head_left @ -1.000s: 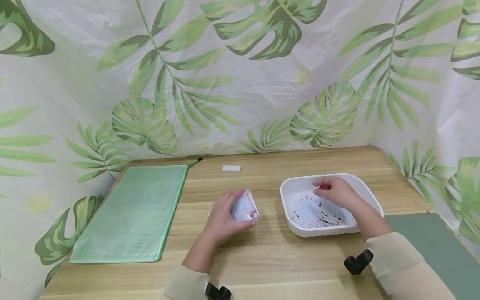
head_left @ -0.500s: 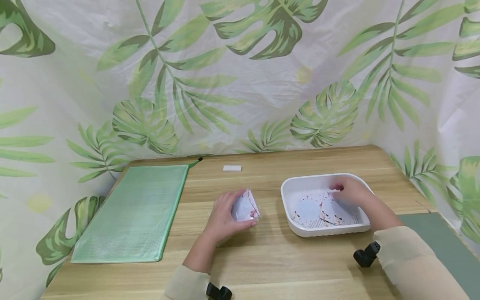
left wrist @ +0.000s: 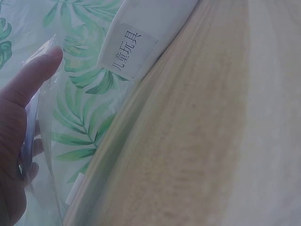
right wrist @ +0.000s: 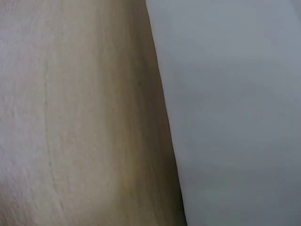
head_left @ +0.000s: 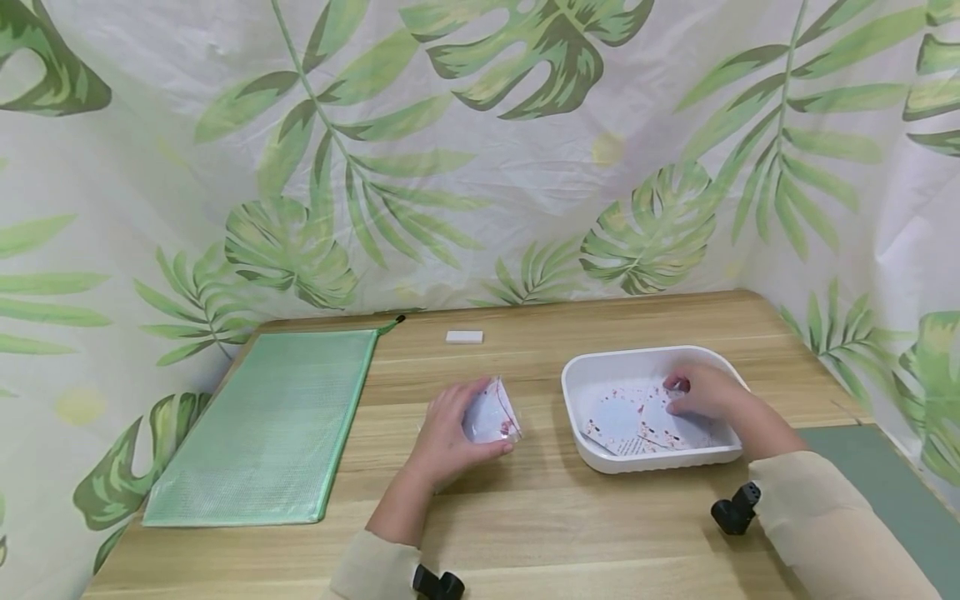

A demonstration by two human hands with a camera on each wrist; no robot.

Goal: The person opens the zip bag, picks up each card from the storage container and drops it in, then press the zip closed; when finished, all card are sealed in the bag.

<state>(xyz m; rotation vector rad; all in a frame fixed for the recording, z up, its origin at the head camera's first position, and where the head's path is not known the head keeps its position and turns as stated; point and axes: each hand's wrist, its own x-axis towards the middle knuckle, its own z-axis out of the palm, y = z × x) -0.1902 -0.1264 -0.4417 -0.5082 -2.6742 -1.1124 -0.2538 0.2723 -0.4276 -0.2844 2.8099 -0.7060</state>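
Observation:
My left hand (head_left: 448, 429) grips a small pale packet (head_left: 491, 414) with reddish print, wrapped in clear plastic, near the middle of the table. Up close in the left wrist view, the thumb (left wrist: 40, 70) lies along the near side of the clear wrap, fingertips showing behind. Inside a white basin (head_left: 600, 460) my right hand (head_left: 705, 390) reaches down, thumb and fingers bent close over printed white sheets (head_left: 618, 421). I cannot tell whether it pinches a sheet. Only the basin's wall (right wrist: 235, 113) and wood show in the right wrist view.
At left lies a green mesh zip pouch (head_left: 258, 425). A small white block (head_left: 464, 337) sits toward the back of the wooden table (head_left: 525, 533). A grey-green mat (head_left: 862, 475) covers the right side, and a leaf-print curtain (head_left: 480, 167) hangs behind.
My right hand has moved right within the basin and lowered toward the sheets, its thumb now right at them. The left hand and its packet stay in place.

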